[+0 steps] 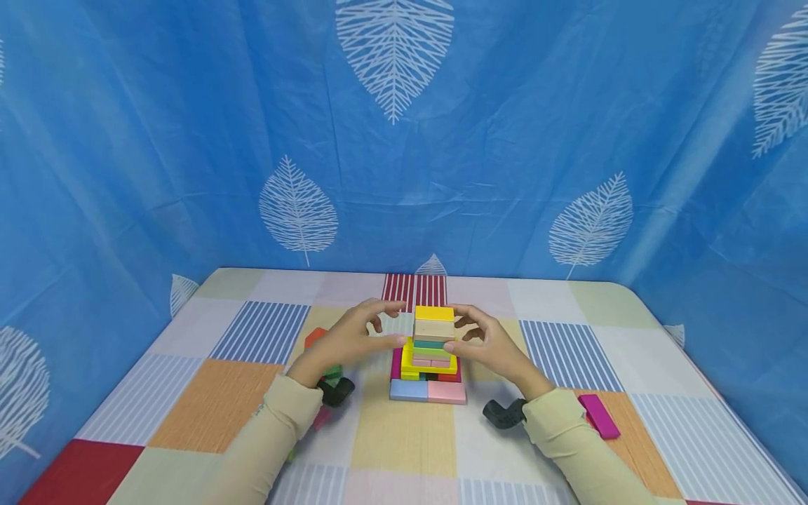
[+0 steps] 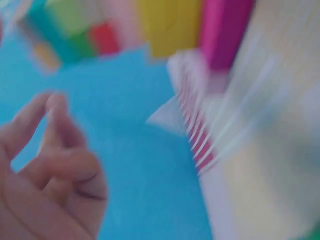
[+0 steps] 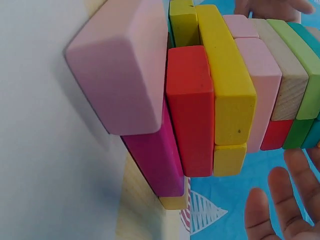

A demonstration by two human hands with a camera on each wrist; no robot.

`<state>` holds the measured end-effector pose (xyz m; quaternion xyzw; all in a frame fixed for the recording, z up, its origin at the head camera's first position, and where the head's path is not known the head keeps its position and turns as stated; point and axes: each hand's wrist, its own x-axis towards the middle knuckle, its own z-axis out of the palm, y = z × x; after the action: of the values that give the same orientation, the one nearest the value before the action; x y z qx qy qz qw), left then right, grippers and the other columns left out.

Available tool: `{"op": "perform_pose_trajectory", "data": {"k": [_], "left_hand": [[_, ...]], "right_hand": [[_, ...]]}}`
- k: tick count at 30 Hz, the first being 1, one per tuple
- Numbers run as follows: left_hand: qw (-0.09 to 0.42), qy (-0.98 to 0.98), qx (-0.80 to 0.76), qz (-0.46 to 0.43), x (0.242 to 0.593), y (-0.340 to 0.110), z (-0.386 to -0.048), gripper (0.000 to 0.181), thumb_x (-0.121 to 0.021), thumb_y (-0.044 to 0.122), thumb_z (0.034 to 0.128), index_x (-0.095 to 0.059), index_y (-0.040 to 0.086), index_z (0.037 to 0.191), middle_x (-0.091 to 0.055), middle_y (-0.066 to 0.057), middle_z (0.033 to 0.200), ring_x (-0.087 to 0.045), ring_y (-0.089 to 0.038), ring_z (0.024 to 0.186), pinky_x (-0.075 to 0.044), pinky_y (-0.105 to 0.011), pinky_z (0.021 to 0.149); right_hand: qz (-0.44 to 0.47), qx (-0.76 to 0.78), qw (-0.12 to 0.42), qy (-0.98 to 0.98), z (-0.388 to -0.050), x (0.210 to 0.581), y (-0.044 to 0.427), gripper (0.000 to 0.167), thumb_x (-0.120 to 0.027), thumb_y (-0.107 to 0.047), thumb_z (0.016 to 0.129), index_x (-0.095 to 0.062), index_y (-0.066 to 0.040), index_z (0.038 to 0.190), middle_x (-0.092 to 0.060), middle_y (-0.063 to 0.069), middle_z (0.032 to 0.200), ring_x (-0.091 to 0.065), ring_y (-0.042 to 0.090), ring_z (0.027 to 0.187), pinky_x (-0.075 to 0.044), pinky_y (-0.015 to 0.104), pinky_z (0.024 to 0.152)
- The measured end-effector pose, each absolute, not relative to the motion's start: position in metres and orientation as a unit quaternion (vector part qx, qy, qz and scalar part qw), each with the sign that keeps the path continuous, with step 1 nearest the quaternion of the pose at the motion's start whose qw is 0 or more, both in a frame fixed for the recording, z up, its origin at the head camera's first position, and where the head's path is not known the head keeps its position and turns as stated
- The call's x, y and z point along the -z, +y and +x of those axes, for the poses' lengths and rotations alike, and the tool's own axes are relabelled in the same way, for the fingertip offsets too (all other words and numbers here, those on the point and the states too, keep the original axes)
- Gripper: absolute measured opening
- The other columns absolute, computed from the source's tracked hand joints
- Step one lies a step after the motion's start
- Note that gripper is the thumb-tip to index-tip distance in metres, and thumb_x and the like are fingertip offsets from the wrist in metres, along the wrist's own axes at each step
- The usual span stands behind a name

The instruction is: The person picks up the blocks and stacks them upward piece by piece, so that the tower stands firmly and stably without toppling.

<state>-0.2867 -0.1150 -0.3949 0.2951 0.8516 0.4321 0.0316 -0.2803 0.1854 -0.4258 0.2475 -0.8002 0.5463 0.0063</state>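
Note:
A tower of coloured wooden blocks (image 1: 434, 330) stands mid-table, a yellow block (image 1: 434, 313) on top of a bare-wood one. At its foot lie a light blue block (image 1: 408, 390) and a pink block (image 1: 447, 392). My left hand (image 1: 356, 333) is just left of the tower, fingers spread and holding nothing; its view is blurred. To the right, my right hand (image 1: 495, 351) has its thumb at the teal layer's front corner and its index finger beside the top. The right wrist view shows its other fingers (image 3: 285, 190) loosely bent beside the upper layers; contact is unclear.
Orange-red (image 1: 314, 337) and green blocks (image 1: 332, 374) lie by the left forearm, partly hidden. A magenta block (image 1: 598, 416) rests beyond the right sleeve. Black wrist devices (image 1: 505, 414) sit at both cuffs. A blue leaf-patterned curtain (image 1: 404, 175) surrounds the patchwork-covered table.

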Motion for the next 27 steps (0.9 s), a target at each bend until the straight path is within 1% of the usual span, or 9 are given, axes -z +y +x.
{"op": "perform_pose_trajectory", "data": {"k": [3,6,8,11,13,17,20,24,27], "left_hand": [[0.043,0.849,-0.433,0.300,0.386,-0.133,-0.288,0.049,-0.078,0.018,0.1010,-0.065,0.000,0.145,-0.066,-0.024,0.132,-0.062,-0.029,0.103,-0.054,-0.040,0.088],[0.058,0.856,-0.423,0.291,0.382,-0.147,-0.288,0.037,-0.075,0.017,0.1029,-0.071,0.002,0.137,-0.069,-0.021,0.129,-0.064,-0.027,0.105,-0.056,-0.040,0.092],[0.072,0.859,-0.416,0.290,0.383,-0.154,-0.289,0.033,-0.074,0.016,0.1036,-0.072,0.001,0.133,-0.071,-0.018,0.126,-0.064,-0.026,0.106,-0.056,-0.039,0.093],[0.095,0.857,-0.410,0.296,0.386,-0.164,-0.290,0.029,-0.072,0.011,0.1039,-0.073,-0.003,0.129,-0.072,-0.020,0.124,-0.065,-0.024,0.103,-0.056,-0.038,0.093],[0.105,0.856,-0.406,0.302,0.389,-0.172,-0.289,0.026,-0.070,0.004,0.1029,-0.073,-0.006,0.127,-0.072,-0.021,0.125,-0.065,-0.028,0.105,-0.056,-0.039,0.094],[0.117,0.878,-0.371,0.279,0.394,-0.189,-0.285,0.028,-0.069,-0.011,0.0957,-0.076,-0.003,0.122,-0.071,-0.018,0.125,-0.063,-0.036,0.112,-0.059,-0.045,0.095],[0.105,0.903,-0.320,0.266,0.398,-0.195,-0.283,0.039,-0.071,-0.020,0.0864,-0.081,0.002,0.117,-0.070,-0.011,0.118,-0.062,-0.033,0.111,-0.060,-0.048,0.094],[0.076,0.924,-0.260,0.272,0.404,-0.196,-0.282,0.043,-0.080,-0.019,0.0785,-0.085,0.010,0.110,-0.070,-0.005,0.113,-0.060,-0.028,0.110,-0.059,-0.049,0.093],[0.069,0.936,-0.231,0.258,0.408,-0.194,-0.281,0.041,-0.084,-0.014,0.0778,-0.087,0.016,0.106,-0.069,-0.004,0.115,-0.055,-0.030,0.114,-0.054,-0.052,0.096]], "right_hand": [[0.252,-0.548,0.002,-0.797,-0.281,0.426,0.185,0.066,-0.083,-0.018,0.092,-0.057,0.007,0.147,-0.065,0.019,0.131,-0.056,0.030,0.120,-0.053,0.035,0.100],[0.255,-0.550,0.001,-0.795,-0.282,0.427,0.185,0.065,-0.083,-0.017,0.092,-0.057,0.007,0.147,-0.067,0.018,0.131,-0.057,0.028,0.120,-0.053,0.037,0.100],[0.255,-0.549,0.002,-0.795,-0.282,0.427,0.185,0.065,-0.083,-0.017,0.092,-0.057,0.007,0.147,-0.067,0.019,0.132,-0.057,0.027,0.119,-0.053,0.036,0.101],[0.258,-0.551,0.000,-0.794,-0.282,0.427,0.185,0.065,-0.082,-0.016,0.093,-0.056,0.008,0.147,-0.067,0.019,0.132,-0.058,0.028,0.119,-0.053,0.036,0.101],[0.258,-0.553,-0.002,-0.792,-0.282,0.427,0.185,0.065,-0.083,-0.016,0.093,-0.056,0.007,0.147,-0.067,0.019,0.132,-0.058,0.028,0.119,-0.054,0.036,0.101],[0.258,-0.553,-0.006,-0.792,-0.282,0.427,0.186,0.067,-0.083,-0.016,0.092,-0.056,0.008,0.148,-0.066,0.019,0.132,-0.058,0.028,0.118,-0.054,0.038,0.101],[0.256,-0.550,-0.006,-0.795,-0.282,0.427,0.186,0.067,-0.083,-0.016,0.091,-0.056,0.007,0.148,-0.066,0.019,0.133,-0.058,0.028,0.118,-0.054,0.038,0.101],[0.255,-0.546,-0.003,-0.798,-0.282,0.427,0.186,0.066,-0.083,-0.015,0.091,-0.057,0.007,0.147,-0.066,0.019,0.132,-0.058,0.027,0.118,-0.054,0.035,0.100],[0.254,-0.545,-0.003,-0.799,-0.283,0.427,0.186,0.064,-0.082,-0.014,0.092,-0.057,0.007,0.147,-0.067,0.019,0.132,-0.059,0.026,0.116,-0.053,0.033,0.099]]}}
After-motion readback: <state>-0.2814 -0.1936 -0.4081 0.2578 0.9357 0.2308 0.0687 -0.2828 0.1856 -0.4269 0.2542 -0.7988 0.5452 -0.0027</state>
